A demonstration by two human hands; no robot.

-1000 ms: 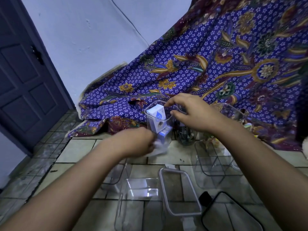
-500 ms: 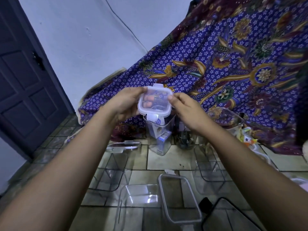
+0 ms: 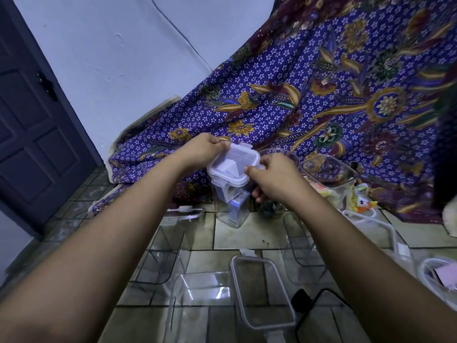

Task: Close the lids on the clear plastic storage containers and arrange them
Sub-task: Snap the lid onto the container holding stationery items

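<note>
The lid (image 3: 233, 164), held above it half a second ago, is now lowered, slightly tilted, onto the tall container (image 3: 231, 209) on the tiled floor (image 3: 247, 235) and is pinched at opposite edges by the left hand (image 3: 200, 151) and right hand (image 3: 274, 177), so latching is judged imminent.

Clear containers (image 3: 202, 290) and loose lids (image 3: 263, 293) crowd the tiled floor (image 3: 247, 235) below our fingers (image 3: 252, 170); patterned cloth (image 3: 148, 157) pools beyond them.

A clear square plastic lid (image 3: 233, 167) sits on a tall clear plastic container (image 3: 231, 211), on the tiled floor (image 3: 259, 235) before a purple floral cloth (image 3: 321, 100).
</note>
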